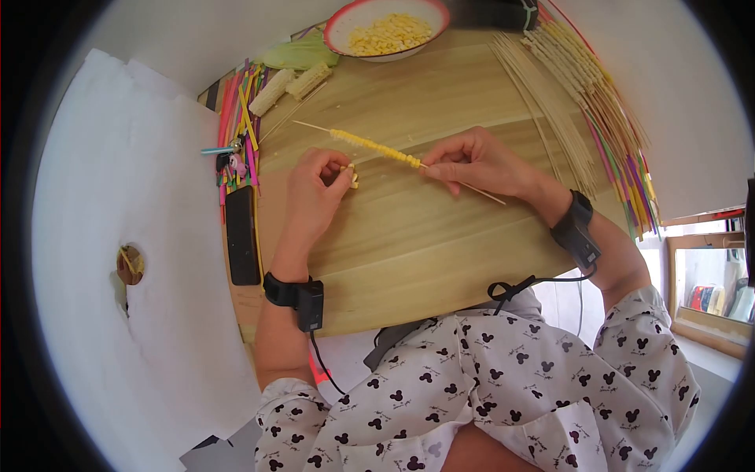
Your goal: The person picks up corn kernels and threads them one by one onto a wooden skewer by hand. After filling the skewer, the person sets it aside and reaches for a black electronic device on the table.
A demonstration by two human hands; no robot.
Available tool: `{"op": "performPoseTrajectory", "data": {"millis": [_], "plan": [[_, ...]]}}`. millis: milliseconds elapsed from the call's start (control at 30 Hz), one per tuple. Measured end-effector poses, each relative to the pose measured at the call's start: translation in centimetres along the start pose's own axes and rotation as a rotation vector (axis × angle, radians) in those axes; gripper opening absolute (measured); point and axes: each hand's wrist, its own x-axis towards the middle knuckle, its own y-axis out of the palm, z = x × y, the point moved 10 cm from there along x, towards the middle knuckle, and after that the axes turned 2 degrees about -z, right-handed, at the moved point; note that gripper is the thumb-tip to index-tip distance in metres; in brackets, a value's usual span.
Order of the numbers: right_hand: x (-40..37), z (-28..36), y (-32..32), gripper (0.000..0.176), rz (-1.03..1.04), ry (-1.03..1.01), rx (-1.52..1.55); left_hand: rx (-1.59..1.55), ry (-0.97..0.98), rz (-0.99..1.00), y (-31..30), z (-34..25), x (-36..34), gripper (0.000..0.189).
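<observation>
My right hand (476, 163) pinches a thin wooden skewer (487, 194) near its lower end, above the table. Yellow corn kernels (377, 148) are threaded along the skewer's middle, and its bare tip points up and to the left. To the left, my left hand (321, 181) has its fingers closed on a few loose corn kernels (354, 178). The two hands are apart, and the skewer's tip is above and left of my left hand.
A red-rimmed bowl (336, 38) of kernels stands at the back. Stripped corn cobs (271, 93) and colored strips (228, 106) lie at left, near a black phone (242, 236). Bare skewers (543, 102) and kernel-covered skewers (566, 63) lie at right on the wooden table (409, 244).
</observation>
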Motion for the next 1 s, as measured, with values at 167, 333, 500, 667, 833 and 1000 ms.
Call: {"op": "performPoseTrajectory", "data": {"millis": [167, 333, 500, 667, 833, 1000], "plan": [[0.2, -0.1, 0.0, 0.017, -0.002, 0.013, -0.005, 0.016, 0.033, -0.017, -0.3, 0.2, 0.2, 0.009], [0.2, -0.3, 0.0, 0.018, -0.01, 0.022, -0.021, -0.033, -0.02, -0.023, -0.6, 0.5, 0.2, 0.008], [-0.3, -0.2, 0.5, 0.017, 0.004, 0.054, -0.012, -0.457, -0.164, -0.147, -2.3, 2.8, 0.1, 0.007], [-0.3, -0.1, 0.4, 0.014, -0.009, 0.061, 0.021, -0.635, -0.155, -0.33, -3.8, 4.0, 0.1, 0.013], [0.0, -0.3, 0.0, 0.014, -0.016, 0.053, 0.032, -0.696, -0.137, -0.439, -5.1, 4.7, 0.4, 0.019], [-0.1, -0.2, 0.1, 0.015, -0.021, 0.067, 0.033, -0.826, -0.099, -0.48, -5.6, 4.8, 0.3, 0.019]]}}
